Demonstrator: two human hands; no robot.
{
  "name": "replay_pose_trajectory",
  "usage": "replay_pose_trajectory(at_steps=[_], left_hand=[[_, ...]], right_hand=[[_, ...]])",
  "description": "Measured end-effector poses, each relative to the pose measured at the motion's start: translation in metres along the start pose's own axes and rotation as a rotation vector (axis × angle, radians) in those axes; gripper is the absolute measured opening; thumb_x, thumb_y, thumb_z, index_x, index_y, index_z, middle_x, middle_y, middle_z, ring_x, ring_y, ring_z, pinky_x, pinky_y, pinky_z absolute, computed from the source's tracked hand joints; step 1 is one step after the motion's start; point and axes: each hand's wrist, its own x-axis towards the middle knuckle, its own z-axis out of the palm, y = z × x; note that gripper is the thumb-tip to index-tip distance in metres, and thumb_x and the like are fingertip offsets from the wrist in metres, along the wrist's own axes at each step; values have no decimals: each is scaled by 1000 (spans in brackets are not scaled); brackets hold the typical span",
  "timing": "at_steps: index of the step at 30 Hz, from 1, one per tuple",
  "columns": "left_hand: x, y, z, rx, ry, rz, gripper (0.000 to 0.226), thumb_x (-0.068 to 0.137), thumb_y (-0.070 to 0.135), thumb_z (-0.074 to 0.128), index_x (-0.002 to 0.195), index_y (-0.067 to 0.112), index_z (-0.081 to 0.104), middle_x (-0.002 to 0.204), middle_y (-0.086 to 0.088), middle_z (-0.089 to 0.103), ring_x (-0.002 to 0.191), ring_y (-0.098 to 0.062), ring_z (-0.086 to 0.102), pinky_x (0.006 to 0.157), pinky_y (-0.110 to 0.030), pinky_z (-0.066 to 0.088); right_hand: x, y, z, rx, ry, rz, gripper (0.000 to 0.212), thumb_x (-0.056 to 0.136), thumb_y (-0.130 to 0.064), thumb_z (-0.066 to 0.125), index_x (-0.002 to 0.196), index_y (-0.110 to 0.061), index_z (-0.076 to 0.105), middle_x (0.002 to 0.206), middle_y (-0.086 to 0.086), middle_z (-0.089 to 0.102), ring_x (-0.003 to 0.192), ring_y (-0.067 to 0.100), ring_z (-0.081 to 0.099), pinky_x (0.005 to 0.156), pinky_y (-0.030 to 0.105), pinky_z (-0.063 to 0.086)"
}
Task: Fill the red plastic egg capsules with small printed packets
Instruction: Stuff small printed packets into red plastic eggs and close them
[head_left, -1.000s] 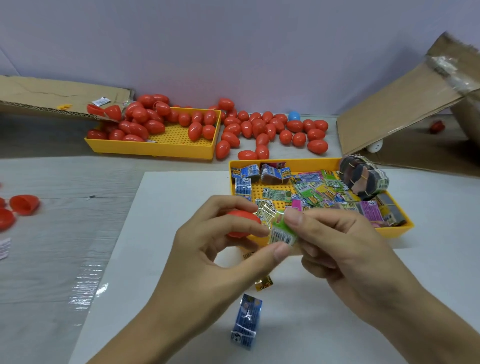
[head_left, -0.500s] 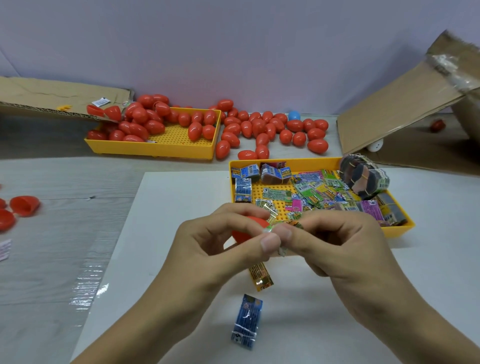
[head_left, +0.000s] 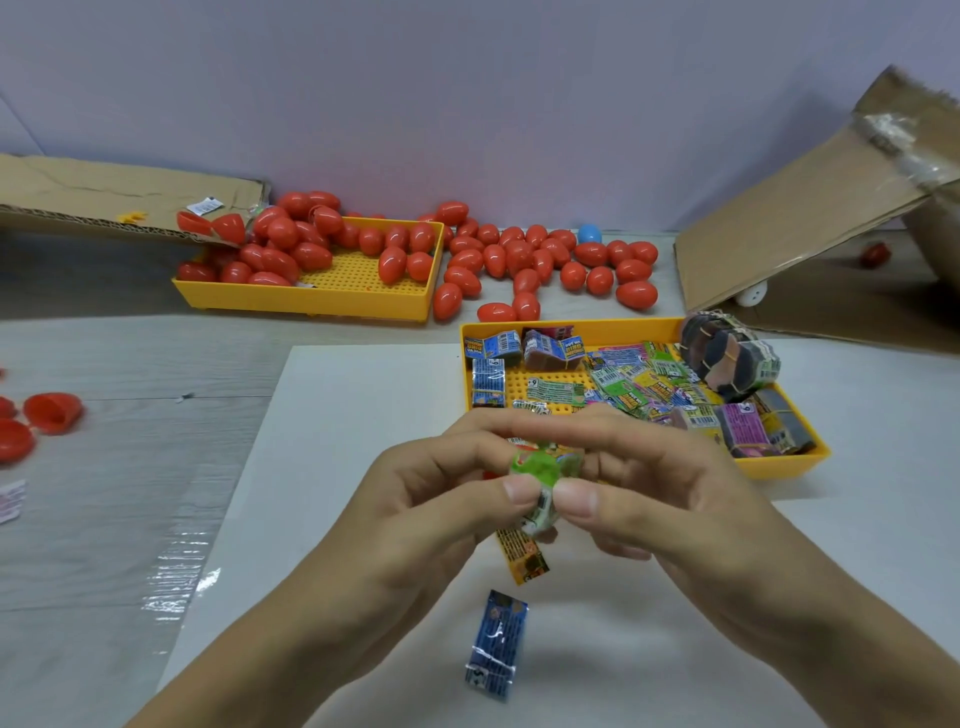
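My left hand (head_left: 431, 493) and my right hand (head_left: 660, 483) meet over the white sheet and together pinch a green printed packet (head_left: 543, 467), which is bent between the thumbs. A red egg capsule half (head_left: 522, 443) sits in the fingers of my left hand, mostly hidden behind the packet. A yellow tray (head_left: 613, 327) of printed packets stands just beyond my hands. Many red egg capsules (head_left: 519, 260) lie at the back. An orange packet (head_left: 522, 553) and a blue packet (head_left: 496, 644) lie on the sheet below my hands.
A second yellow tray (head_left: 311, 299) at the back left holds more red eggs. Open red halves (head_left: 52, 413) lie at the far left. Cardboard flaps (head_left: 810, 208) lean at the back right and back left. A bundled stack of packets (head_left: 727, 356) sits on the near tray's corner.
The green packet, held flat between my hands a second ago, is now folded and pressed against the red capsule half. My hands have closed together and dropped slightly.
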Motion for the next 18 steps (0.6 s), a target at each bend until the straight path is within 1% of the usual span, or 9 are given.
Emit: replay_pose_trajectory(at_steps=[2, 5, 8, 10, 12, 14, 16, 17, 18], left_hand=[[0, 1, 1, -23, -2, -14, 14, 71, 16, 67, 73, 4, 73, 114, -7, 66, 105, -26, 65, 81, -28, 54], [0, 2, 0, -61, -24, -24, 13, 68, 15, 65, 70, 4, 73, 110, -7, 65, 100, -23, 65, 77, -25, 54], [2, 1, -4, -65, -54, -36, 15, 67, 17, 61, 65, 6, 70, 108, -5, 64, 99, -21, 64, 76, -25, 54], [4, -3, -7, -40, -60, -41, 16, 64, 19, 58, 60, 11, 70, 106, 1, 65, 100, -19, 64, 78, -26, 54], [8, -9, -8, 67, -25, -8, 17, 60, 18, 54, 53, 17, 70, 100, 10, 66, 95, -11, 64, 75, -23, 53], [16, -17, -9, 179, 40, 18, 25, 62, 5, 50, 48, 19, 66, 95, 16, 66, 84, -4, 64, 71, -19, 51], [21, -25, -11, 260, 119, -22, 39, 73, -6, 42, 50, 17, 64, 100, 11, 66, 81, -7, 62, 73, -26, 50], [22, -27, -12, 290, 157, -26, 41, 75, -7, 42, 51, 17, 64, 100, 10, 66, 82, -8, 62, 73, -28, 49], [22, -26, -11, 310, 186, 0, 37, 71, -5, 43, 49, 17, 62, 97, 13, 65, 81, -6, 62, 72, -27, 48]], right_hand=[[1, 0, 1, 9, 20, 4, 38, 72, -23, 75, 110, -16, 76, 77, -5, 49, 62, 0, 50, 54, 9, 44], [0, -1, 1, 23, 7, 43, 35, 68, -23, 77, 103, -15, 76, 78, -1, 53, 63, 3, 52, 54, 9, 43], [-1, -3, 0, 66, -3, 92, 32, 65, -23, 78, 96, -17, 76, 74, 1, 51, 63, 4, 51, 54, 10, 43], [-2, -2, 0, 45, -3, 119, 32, 62, -25, 80, 93, -20, 75, 80, 6, 52, 70, 9, 52, 58, 13, 46], [-3, -2, 1, 50, -14, 137, 30, 62, -24, 80, 91, -21, 74, 80, 6, 53, 70, 9, 53, 60, 14, 47], [-3, -2, 3, 58, -21, 139, 27, 64, -20, 81, 89, -20, 72, 77, 2, 52, 67, 8, 53, 60, 14, 48], [-3, -1, 3, 2, -32, 120, 27, 63, -22, 81, 88, -20, 71, 82, 2, 50, 71, 8, 51, 65, 16, 48], [-3, -2, 4, -36, -43, 103, 26, 63, -26, 80, 86, -21, 70, 85, 1, 49, 74, 8, 49, 66, 16, 48], [-3, -2, 4, -73, -53, 83, 24, 63, -30, 78, 83, -22, 69, 90, 3, 48, 75, 9, 48, 67, 17, 47]])
